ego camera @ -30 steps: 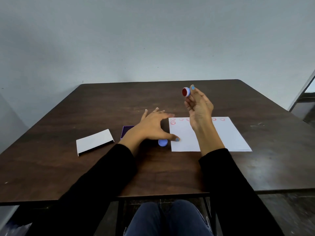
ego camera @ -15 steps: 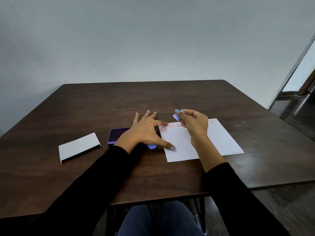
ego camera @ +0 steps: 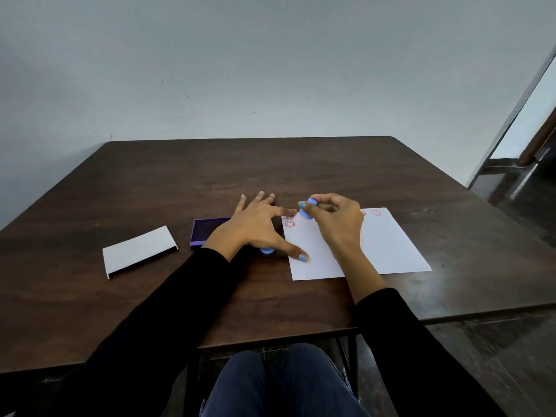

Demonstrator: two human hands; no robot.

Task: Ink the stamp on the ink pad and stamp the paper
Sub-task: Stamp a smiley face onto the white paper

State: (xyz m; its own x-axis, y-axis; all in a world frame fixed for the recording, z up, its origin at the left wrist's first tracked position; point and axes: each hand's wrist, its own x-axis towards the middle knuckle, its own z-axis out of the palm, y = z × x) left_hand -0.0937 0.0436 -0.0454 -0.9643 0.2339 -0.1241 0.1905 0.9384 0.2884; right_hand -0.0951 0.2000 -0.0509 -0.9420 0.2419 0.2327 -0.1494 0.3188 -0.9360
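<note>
Long black sleeves (ego camera: 168, 311), dark blue trousers (ego camera: 279, 383), light-blue painted nails (ego camera: 303, 257).

One stamp (ego camera: 307, 209), one paper (ego camera: 355, 248), one ink pad (ego camera: 207, 231)

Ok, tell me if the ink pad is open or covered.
Open: the ink pad shows its dark inking surface, partly hidden by the left hand.

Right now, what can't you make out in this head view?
- Stamp face: pressed down, hidden by its body and the right hand.
- Top-row prints on the paper: partly behind that hand.
- Ink pad: right part under the left hand.
- Blue round thing: mostly under the left palm.
</note>
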